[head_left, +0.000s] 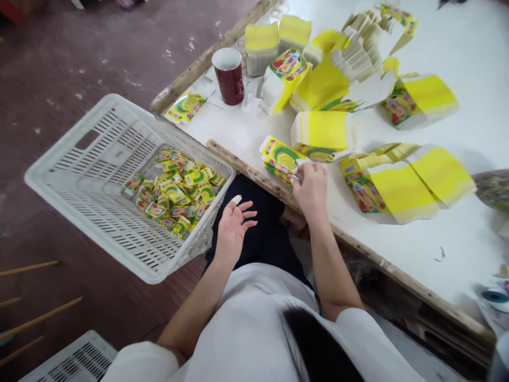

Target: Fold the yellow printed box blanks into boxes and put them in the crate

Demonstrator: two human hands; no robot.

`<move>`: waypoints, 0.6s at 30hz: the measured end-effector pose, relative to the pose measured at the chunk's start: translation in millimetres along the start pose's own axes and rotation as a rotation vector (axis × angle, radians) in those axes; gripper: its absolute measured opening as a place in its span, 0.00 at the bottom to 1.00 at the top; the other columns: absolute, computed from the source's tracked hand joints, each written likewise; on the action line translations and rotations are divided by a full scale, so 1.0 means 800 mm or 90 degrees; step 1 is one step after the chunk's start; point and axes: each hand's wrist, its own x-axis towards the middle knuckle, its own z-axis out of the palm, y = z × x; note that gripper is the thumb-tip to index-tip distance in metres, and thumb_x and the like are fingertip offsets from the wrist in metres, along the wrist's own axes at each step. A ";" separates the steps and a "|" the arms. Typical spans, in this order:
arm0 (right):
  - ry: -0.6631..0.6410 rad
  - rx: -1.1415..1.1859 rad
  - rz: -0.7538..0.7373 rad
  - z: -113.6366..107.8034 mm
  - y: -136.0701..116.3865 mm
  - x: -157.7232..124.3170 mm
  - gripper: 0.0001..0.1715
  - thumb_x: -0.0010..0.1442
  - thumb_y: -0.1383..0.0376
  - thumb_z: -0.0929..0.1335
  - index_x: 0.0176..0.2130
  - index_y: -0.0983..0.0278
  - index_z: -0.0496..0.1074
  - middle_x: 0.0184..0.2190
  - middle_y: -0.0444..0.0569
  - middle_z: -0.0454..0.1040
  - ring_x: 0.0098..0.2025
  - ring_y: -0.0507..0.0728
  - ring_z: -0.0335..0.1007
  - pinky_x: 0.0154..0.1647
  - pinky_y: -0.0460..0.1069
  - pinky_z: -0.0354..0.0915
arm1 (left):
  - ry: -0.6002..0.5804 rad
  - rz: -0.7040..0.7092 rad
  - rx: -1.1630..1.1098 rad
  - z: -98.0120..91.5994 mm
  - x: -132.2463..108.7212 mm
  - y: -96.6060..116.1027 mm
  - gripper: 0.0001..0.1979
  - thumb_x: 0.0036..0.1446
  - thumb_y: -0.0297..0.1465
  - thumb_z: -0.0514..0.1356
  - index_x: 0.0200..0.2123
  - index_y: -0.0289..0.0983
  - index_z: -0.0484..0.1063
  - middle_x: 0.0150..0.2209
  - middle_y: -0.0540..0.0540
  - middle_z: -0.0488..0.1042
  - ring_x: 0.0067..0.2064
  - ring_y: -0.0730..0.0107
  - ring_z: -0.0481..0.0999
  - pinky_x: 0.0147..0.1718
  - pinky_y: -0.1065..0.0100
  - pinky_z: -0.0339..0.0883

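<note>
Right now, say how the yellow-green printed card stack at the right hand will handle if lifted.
The yellow-green printed card stack looks thin, so probably light and bendy. Its layers may slide apart unless the right hand pinches them.

1. Left hand (233, 225) hung loose, palm down, 5 fingers (248, 215) spread and slack, gripping nothing.
2. 1 left fingertip (236, 199) looked white; tape or a cover, couldn't tell.
3. Left forearm (199, 302) was bare, running up from the lower left, wrist roughly straight, elbow bent.
4. Right hand (312, 185) sat further forward than the left, back of the hand to the camera.
5. Right fingers were curled in, tips (296, 178) pinched together at the hand's left side.
6. Right forearm (332, 265) was bare and near straight, wrist slightly bent.
7. The 2 hands were apart, not touching.
8. Both upper arms wore short white sleeves (358, 323).
</note>
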 end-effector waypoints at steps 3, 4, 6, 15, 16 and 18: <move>0.000 0.013 0.007 -0.001 0.000 0.000 0.14 0.57 0.69 0.68 0.44 0.63 0.65 0.43 0.57 0.70 0.47 0.66 0.64 0.53 0.62 0.62 | -0.033 -0.018 0.012 0.006 0.001 -0.002 0.29 0.51 0.45 0.71 0.52 0.39 0.69 0.45 0.44 0.78 0.39 0.69 0.79 0.35 0.70 0.74; 0.012 0.005 0.020 -0.001 0.001 0.000 0.16 0.57 0.68 0.68 0.46 0.63 0.65 0.44 0.57 0.70 0.49 0.67 0.64 0.54 0.62 0.62 | -0.043 -0.025 0.017 0.007 0.001 -0.002 0.29 0.50 0.45 0.71 0.51 0.38 0.70 0.44 0.44 0.78 0.39 0.70 0.79 0.34 0.71 0.74; 0.038 -0.023 0.053 -0.001 0.003 0.000 0.18 0.57 0.65 0.70 0.47 0.63 0.66 0.47 0.59 0.68 0.52 0.69 0.62 0.54 0.64 0.61 | -0.050 -0.037 0.025 0.008 0.002 -0.003 0.29 0.49 0.46 0.71 0.50 0.38 0.71 0.43 0.45 0.79 0.37 0.71 0.79 0.34 0.72 0.73; -0.015 0.054 0.057 -0.009 -0.002 0.011 0.17 0.52 0.70 0.70 0.42 0.62 0.64 0.40 0.53 0.71 0.44 0.65 0.67 0.50 0.61 0.64 | -0.058 -0.049 0.082 0.006 0.005 -0.012 0.24 0.53 0.44 0.69 0.48 0.38 0.72 0.41 0.45 0.79 0.35 0.73 0.78 0.33 0.73 0.71; -0.010 0.091 0.054 -0.011 -0.005 0.007 0.17 0.53 0.70 0.70 0.42 0.61 0.63 0.38 0.51 0.71 0.42 0.64 0.68 0.48 0.60 0.65 | -0.064 -0.045 0.083 0.007 0.006 -0.013 0.24 0.53 0.45 0.68 0.49 0.38 0.71 0.42 0.45 0.79 0.36 0.72 0.78 0.33 0.71 0.71; 0.006 0.165 0.052 -0.017 -0.015 -0.009 0.16 0.54 0.68 0.69 0.42 0.59 0.62 0.37 0.49 0.71 0.39 0.62 0.68 0.44 0.59 0.67 | -0.071 -0.028 0.068 0.009 0.007 -0.014 0.26 0.52 0.45 0.69 0.50 0.39 0.71 0.45 0.42 0.78 0.41 0.67 0.79 0.37 0.67 0.74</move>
